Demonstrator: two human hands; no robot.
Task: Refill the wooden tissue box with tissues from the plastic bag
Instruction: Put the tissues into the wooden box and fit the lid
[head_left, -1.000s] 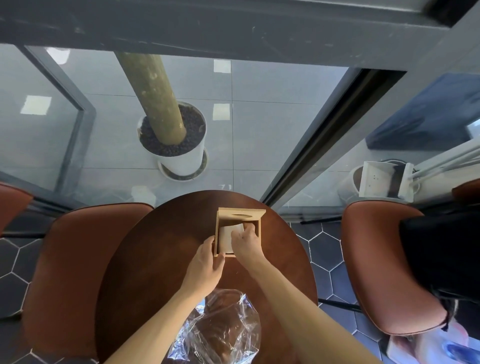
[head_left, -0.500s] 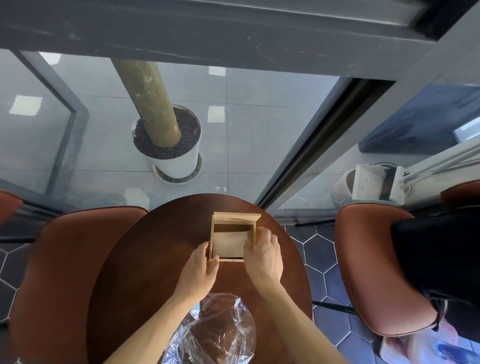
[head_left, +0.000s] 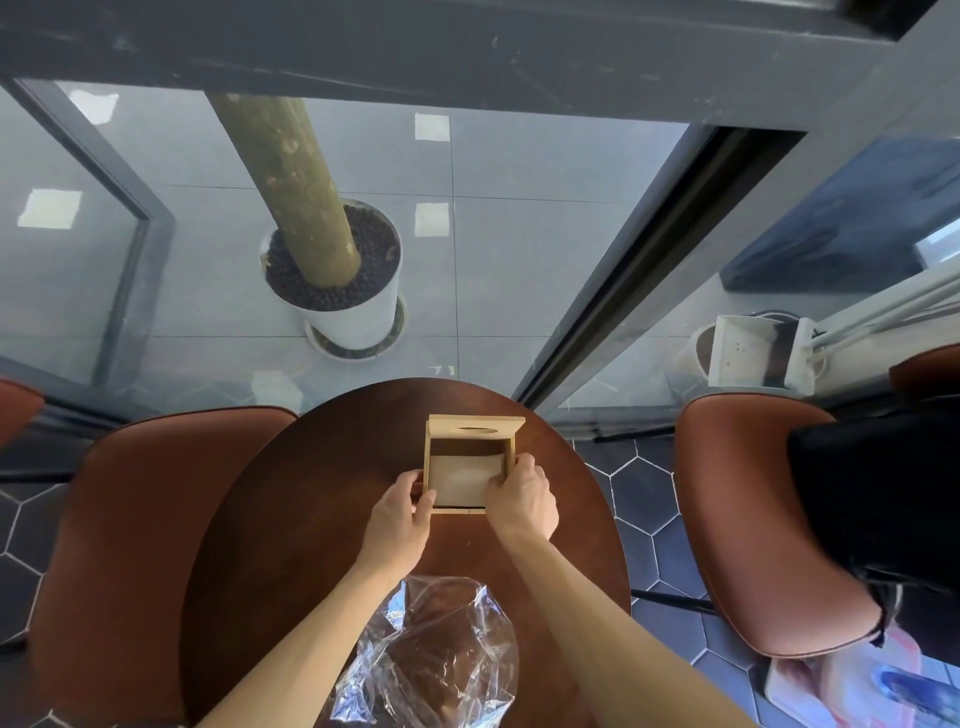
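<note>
The wooden tissue box (head_left: 431, 457) lies on the round dark wooden table (head_left: 322, 493), its open side facing me and its slotted face (head_left: 475, 428) at the far end. A pale stack of tissues (head_left: 460, 478) lies inside it. My left hand (head_left: 397, 514) grips the box's near left corner. My right hand (head_left: 522, 499) holds the right wall, with fingertips curled over the edge onto the tissues. The clear plastic bag (head_left: 436, 660) lies crumpled on the table's near edge between my forearms and looks empty.
Brown padded chairs stand left (head_left: 119, 545) and right (head_left: 748, 519) of the table; a dark garment (head_left: 878, 493) lies over the right one. Beyond the table is a glass wall with a white plant pot (head_left: 348, 291) behind it.
My right hand has come out of the box and moved to its right wall. The tissues now lie flat inside. My left hand stays at the left corner.
</note>
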